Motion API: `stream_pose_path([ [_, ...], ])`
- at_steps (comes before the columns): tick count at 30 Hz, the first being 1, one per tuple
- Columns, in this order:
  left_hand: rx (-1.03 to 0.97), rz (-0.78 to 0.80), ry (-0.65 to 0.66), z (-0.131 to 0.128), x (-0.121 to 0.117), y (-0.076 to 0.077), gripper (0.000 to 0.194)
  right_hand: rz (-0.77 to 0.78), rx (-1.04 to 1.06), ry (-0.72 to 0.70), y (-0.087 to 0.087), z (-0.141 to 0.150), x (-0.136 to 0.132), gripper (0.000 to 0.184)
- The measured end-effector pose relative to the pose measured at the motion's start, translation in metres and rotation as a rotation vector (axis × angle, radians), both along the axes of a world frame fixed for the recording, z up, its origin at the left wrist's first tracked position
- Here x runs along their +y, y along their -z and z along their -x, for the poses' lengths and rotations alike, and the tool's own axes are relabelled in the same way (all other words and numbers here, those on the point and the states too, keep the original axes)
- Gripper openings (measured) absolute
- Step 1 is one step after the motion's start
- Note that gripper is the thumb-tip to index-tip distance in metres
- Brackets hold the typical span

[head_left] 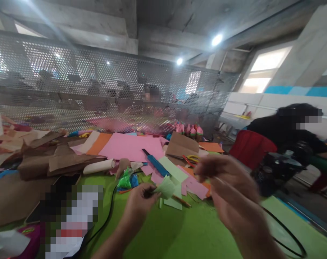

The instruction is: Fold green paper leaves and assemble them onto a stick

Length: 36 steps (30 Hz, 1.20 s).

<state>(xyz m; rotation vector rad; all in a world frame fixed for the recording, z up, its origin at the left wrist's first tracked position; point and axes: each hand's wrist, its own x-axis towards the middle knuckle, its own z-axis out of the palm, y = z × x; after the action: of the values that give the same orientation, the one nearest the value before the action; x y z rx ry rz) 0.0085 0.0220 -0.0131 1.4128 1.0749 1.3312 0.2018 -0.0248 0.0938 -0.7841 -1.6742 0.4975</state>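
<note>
My left hand (140, 203) is closed, pinching a small pale green paper piece (166, 187) that fans out like a petal or cone. To the right, my right hand (230, 190) is raised above the table, apart from the paper. Its fingers are curled but smeared by motion, so whether they hold anything is unclear. Just beyond the green piece lie a blue utility knife (158, 165) with its blade out, a pencil (182, 201) and pale green paper strips (174, 169). Pink paper scraps (194, 187) and red-and-yellow-handled scissors (190, 160) are near my right fingertips.
Pink sheets (125, 146), brown paper (63, 156) and a white roll (100, 166) cover the back. A green plastic bag (127, 178) and black cable (110, 208) lie left, with a dark phone-like slab (54, 196). A perforated metal screen (98, 82) stands behind; a person (282, 122) sits right.
</note>
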Motion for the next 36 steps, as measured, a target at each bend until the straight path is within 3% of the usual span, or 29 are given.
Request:
stream_pose_path([
  [3,0.006,-0.01,0.003,-0.001,0.001,0.004,0.01,0.205,0.025,0.009,0.013,0.018,0.044,0.019],
  [5,0.011,-0.015,0.006,0.0,0.0,0.005,0.008,0.388,0.018,0.021,0.031,0.023,0.058,0.027],
  [9,0.033,-0.028,0.014,0.002,-0.004,0.001,0.007,0.594,0.009,0.013,0.058,0.026,0.06,0.032],
  [13,0.048,-0.039,0.047,0.001,-0.007,-0.002,0.008,0.702,0.034,-0.023,0.064,0.03,0.059,0.037],
  [20,-0.024,0.072,0.078,0.0,-0.006,0.0,0.018,0.689,0.042,-0.019,0.061,0.03,0.06,0.03],
  [36,-0.134,0.1,0.011,0.006,0.0,-0.001,0.022,0.563,0.036,-0.057,0.062,0.026,0.06,0.028],
])
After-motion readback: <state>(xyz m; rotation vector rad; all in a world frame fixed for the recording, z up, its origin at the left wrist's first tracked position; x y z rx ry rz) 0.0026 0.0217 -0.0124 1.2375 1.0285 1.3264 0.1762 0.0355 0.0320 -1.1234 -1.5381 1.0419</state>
